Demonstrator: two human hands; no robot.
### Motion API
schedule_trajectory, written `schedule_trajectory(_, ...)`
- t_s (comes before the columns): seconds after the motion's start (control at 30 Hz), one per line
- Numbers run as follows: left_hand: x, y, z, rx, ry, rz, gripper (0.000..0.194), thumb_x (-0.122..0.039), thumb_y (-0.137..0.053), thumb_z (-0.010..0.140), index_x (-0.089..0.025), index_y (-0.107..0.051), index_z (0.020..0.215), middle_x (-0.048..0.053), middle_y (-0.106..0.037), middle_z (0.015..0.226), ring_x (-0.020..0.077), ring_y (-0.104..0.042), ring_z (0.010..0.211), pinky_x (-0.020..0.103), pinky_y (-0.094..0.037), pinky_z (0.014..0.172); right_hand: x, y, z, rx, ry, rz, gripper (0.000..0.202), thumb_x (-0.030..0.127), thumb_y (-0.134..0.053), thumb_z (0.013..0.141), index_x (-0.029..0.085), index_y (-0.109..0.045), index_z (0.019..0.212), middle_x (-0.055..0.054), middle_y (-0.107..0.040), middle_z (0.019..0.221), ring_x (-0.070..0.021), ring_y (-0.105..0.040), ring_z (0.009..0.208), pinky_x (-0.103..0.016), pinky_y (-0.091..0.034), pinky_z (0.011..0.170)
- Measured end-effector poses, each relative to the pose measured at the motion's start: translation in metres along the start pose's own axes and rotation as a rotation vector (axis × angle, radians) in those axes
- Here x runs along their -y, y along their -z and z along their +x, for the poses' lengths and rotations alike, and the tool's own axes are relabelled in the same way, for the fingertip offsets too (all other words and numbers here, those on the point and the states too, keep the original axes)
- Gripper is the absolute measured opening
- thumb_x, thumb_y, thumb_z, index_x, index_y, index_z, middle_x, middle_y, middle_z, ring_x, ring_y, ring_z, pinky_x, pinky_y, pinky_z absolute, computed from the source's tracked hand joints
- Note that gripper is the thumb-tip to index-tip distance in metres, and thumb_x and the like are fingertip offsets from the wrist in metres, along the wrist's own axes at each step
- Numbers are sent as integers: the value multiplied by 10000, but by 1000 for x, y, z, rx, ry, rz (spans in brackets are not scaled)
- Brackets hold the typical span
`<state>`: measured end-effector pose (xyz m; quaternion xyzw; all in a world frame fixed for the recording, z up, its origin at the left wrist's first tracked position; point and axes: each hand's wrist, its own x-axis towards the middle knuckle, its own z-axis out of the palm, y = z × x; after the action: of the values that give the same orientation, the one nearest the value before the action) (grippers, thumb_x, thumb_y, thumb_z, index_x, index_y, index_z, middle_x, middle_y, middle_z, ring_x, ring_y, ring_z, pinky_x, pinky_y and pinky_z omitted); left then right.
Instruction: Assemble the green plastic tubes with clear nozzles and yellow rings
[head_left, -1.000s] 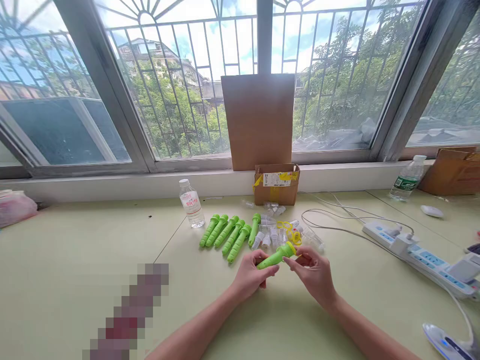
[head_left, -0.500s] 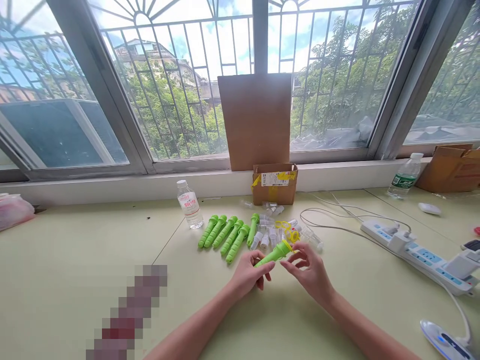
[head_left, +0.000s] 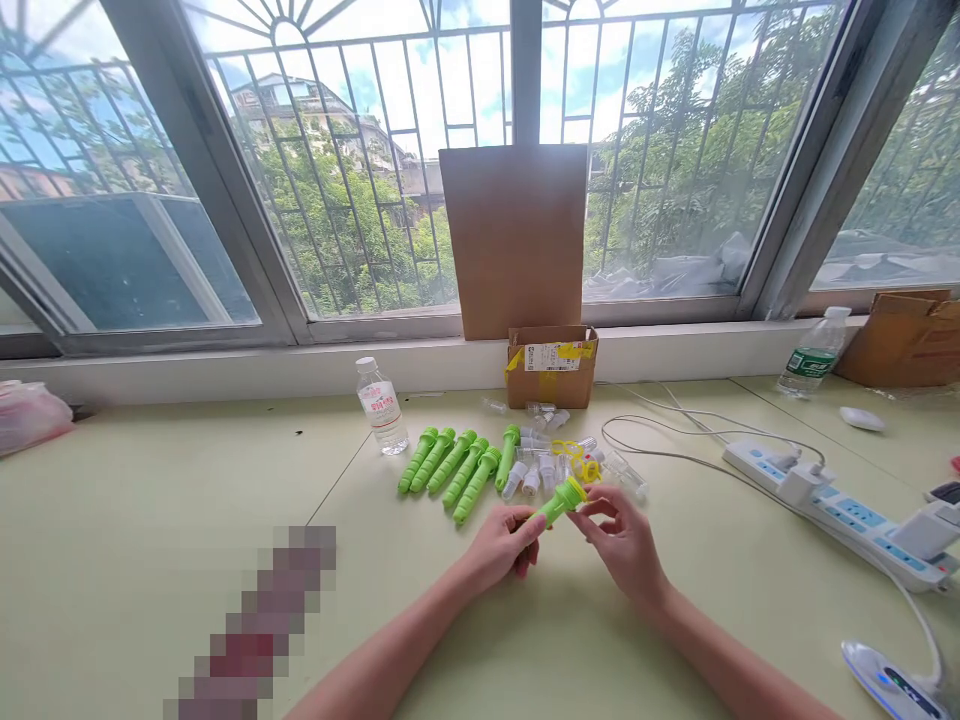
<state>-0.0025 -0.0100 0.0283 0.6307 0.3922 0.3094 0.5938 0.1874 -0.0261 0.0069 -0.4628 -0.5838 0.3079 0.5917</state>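
Note:
My left hand (head_left: 506, 545) is wrapped round the lower part of a green tube (head_left: 559, 503), which tilts up to the right. A yellow ring (head_left: 576, 488) sits at the tube's wide upper end. My right hand (head_left: 619, 535) has its fingers pinched together at that end, by the yellow ring; what lies between the fingertips is too small to tell. Several green ribbed tubes (head_left: 450, 465) lie side by side behind my left hand. Beyond the held tube are several clear and white small bottles (head_left: 531, 478) and yellow rings (head_left: 568, 450).
A small cardboard box (head_left: 551, 390) stands behind the pile, below an upright brown board (head_left: 517, 240). A water bottle (head_left: 382, 410) is left of the tubes. On the right lie a power strip (head_left: 840, 510), cables and another bottle (head_left: 814, 355).
My left hand's fingers have closed further round the green tube, and its tip is now hidden. My right hand's fingers have drawn together at the yellow ring end.

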Motion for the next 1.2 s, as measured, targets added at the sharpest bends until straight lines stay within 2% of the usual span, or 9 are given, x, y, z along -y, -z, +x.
schedule_trajectory(0.1,-3,0,-2,-1,8,24,530,-624,-461,828,-121,-622,865,-75,-411,446,40,-274,342,186,-203,362,-1,0,1,33,-9,21,299,393,-705,750,233,-511,913,-88,-574,1201,-184,-672,748,-248,-524,448)
schedule_trajectory(0.17,-5,0,-2,0,34,43,553,-636,-417,841,-123,-619,873,-73,-406,443,44,-260,343,194,-200,366,-1,0,2,47,-19,40,284,394,-696,760,233,-503,892,-90,-551,1243,-181,-673,750,-254,-529,462)
schedule_trajectory(0.27,-6,-1,-3,8,49,56,546,-639,-400,847,-130,-601,849,-76,-382,425,53,-274,347,196,-198,372,-2,1,3,44,-23,71,275,392,-695,765,227,-500,867,-88,-591,1181,-164,-663,693,-271,-534,491)
schedule_trajectory(0.37,-8,-2,-4,-21,11,57,435,-585,-558,789,-162,-548,887,-97,-375,436,57,-319,375,179,-219,390,-3,0,3,37,-7,80,282,384,-706,758,224,-495,855,-89,-606,1158,-132,-628,612,-273,-526,486)
schedule_trajectory(0.5,-9,-4,-5,-85,-19,55,391,-474,-702,708,-193,-479,862,-75,-528,536,55,-406,396,165,-293,404,-4,0,2,34,7,53,287,390,-698,765,223,-484,855,-86,-598,1163,-108,-593,562,-266,-512,461)
schedule_trajectory(0.63,-5,-4,-3,-113,4,41,376,-510,-656,735,-181,-484,798,-37,-599,608,43,-393,335,173,-298,353,-2,0,1,46,-10,1,305,421,-686,767,218,-481,865,-83,-602,1121,-110,-588,557,-261,-510,442)
schedule_trajectory(0.77,0,-3,1,-99,-6,47,414,-569,-587,768,-160,-543,809,-4,-621,654,64,-463,368,180,-318,343,-1,1,2,49,-10,-45,311,452,-658,779,215,-501,908,-90,-603,1091,-135,-610,596,-264,-520,437)
schedule_trajectory(1.07,0,-3,-1,-41,8,102,485,-606,-455,835,-150,-539,692,-34,-506,555,43,-367,344,185,-240,343,-2,3,3,91,-27,-91,281,408,-658,782,225,-505,932,-67,-602,1064,-156,-630,657,-276,-519,467)
schedule_trajectory(1.2,-4,-3,-1,-96,33,112,424,-576,-543,798,-153,-564,802,-55,-494,500,44,-341,339,178,-238,348,-1,2,2,77,-31,-81,286,426,-666,776,214,-499,873,-81,-609,1081,-157,-632,649,-277,-515,470)
